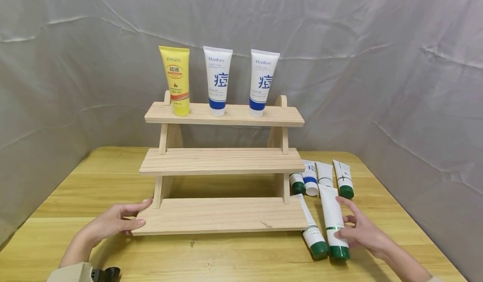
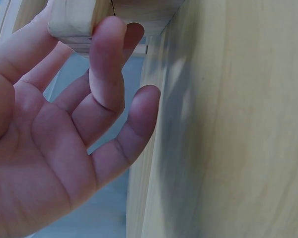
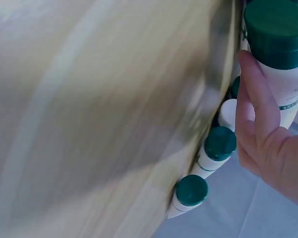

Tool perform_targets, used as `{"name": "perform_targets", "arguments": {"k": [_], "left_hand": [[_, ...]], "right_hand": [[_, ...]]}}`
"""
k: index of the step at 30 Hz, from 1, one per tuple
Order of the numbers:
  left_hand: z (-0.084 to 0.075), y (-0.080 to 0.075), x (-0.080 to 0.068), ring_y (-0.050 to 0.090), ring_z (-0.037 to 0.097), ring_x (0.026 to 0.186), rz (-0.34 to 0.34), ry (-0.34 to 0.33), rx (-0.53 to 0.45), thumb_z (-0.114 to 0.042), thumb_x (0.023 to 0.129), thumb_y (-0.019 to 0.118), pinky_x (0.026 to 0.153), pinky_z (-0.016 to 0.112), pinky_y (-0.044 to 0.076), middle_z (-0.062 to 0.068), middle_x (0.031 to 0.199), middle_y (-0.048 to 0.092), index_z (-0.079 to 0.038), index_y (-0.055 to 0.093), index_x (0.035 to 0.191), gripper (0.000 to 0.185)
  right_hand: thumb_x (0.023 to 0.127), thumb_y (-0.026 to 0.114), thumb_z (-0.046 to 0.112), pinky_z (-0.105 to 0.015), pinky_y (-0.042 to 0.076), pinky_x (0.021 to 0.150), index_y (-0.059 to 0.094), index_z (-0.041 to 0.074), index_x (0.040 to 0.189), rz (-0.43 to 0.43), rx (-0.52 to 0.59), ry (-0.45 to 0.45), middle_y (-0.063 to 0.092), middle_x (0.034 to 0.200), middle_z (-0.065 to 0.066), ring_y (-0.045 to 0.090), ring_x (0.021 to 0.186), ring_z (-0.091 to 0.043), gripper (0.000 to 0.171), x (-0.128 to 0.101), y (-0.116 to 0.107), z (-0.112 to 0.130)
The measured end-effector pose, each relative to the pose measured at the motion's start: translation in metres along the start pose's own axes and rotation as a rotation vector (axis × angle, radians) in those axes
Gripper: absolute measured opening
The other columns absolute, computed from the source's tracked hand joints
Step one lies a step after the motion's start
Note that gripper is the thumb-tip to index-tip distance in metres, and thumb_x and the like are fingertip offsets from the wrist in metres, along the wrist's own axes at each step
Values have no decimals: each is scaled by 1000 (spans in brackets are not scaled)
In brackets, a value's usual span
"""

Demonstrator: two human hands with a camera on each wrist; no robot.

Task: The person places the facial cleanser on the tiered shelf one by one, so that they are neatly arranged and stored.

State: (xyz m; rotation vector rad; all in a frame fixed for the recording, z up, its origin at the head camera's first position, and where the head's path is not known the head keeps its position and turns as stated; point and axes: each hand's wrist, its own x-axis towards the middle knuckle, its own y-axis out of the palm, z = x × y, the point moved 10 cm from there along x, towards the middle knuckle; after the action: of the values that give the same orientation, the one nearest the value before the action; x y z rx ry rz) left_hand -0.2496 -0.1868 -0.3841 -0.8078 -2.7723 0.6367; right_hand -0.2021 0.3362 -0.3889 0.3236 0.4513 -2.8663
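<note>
1. The right hand (image 1: 366, 231) grips the green-capped tube (image 1: 331, 210) between thumb and fingers, to the right of the wooden shelf (image 1: 222, 162); whether the tube is clear of the counter (image 1: 188, 257), I can't tell.
2. The left hand (image 1: 109, 223) pinches the left end of the shelf's bottom board.
3. Likely trouble: a tug or lift there could jolt the shelf and topple the yellow tube (image 1: 178, 80), middle white-and-blue tube (image 1: 217, 80) or right white-and-blue tube (image 1: 264, 80), all balanced on their narrow caps on its top tier.
4. The neighbouring tube (image 1: 315, 236), just beside the gripped one and partly hidden by the shelf's bottom board, could be knocked or rolled by a sideways swing.
5. Containers: every tube looks capped, so contents can't be seen; the shelf's two lower tiers carry nothing.
</note>
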Motion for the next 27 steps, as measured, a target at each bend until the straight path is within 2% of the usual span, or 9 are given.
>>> {"name": "perform_targets", "arguments": {"k": [3,5,10,15,20,23,25,27], "left_hand": [[0,1,1,54,5,68,5,-4,-12,-9,90,57,55,27,48,37,134,25,15,34,131,52],[0,1,0,53,5,65,6,-10,-18,-9,90,57,54,27,48,41,133,22,16,34,131,53],[-1,0,0,53,5,65,6,-6,-17,-9,90,57,54,27,48,44,132,21,16,34,131,53],[-1,0,-1,53,5,66,6,-1,-26,-10,90,57,54,27,48,44,132,21,15,34,131,53],[0,0,-1,53,6,64,7,-8,-35,-10,90,57,54,28,48,44,132,21,11,35,133,52],[1,0,-1,53,6,64,8,-5,-35,-10,90,56,54,27,48,43,132,23,-2,40,137,50],[0,0,0,53,6,62,15,9,-43,-9,91,56,53,27,48,44,131,24,-18,44,136,48],[0,1,1,52,6,61,20,23,-51,-8,91,56,52,27,47,45,131,24,-35,46,130,49]], "right_hand": [[76,61,-3,-43,53,63,-4,17,147,-34,-19,-19,20,124,-45,56,87,-26,98,-1,-2,6],[77,62,-3,-41,52,63,-4,18,147,-54,-22,-23,14,129,-47,55,89,-24,99,-1,-3,10],[80,64,0,-38,52,62,1,24,148,-125,-14,-53,18,133,-43,55,92,-22,96,-1,-5,19],[84,62,0,-35,53,65,12,26,148,-208,18,-173,26,132,-36,58,93,-11,85,-2,-9,34],[83,61,-5,-31,53,66,15,29,147,-224,87,-259,19,135,-37,59,90,-3,86,-1,-10,44],[82,60,-7,-30,53,66,14,29,147,-214,120,-284,14,138,-37,59,92,-2,87,-1,-5,48],[82,60,-9,-30,53,65,16,29,146,-202,135,-317,16,136,-35,59,93,-5,86,-1,-1,52],[82,58,-11,-30,53,65,18,28,145,-178,163,-359,25,134,-27,60,94,-8,85,-2,3,56]]}}
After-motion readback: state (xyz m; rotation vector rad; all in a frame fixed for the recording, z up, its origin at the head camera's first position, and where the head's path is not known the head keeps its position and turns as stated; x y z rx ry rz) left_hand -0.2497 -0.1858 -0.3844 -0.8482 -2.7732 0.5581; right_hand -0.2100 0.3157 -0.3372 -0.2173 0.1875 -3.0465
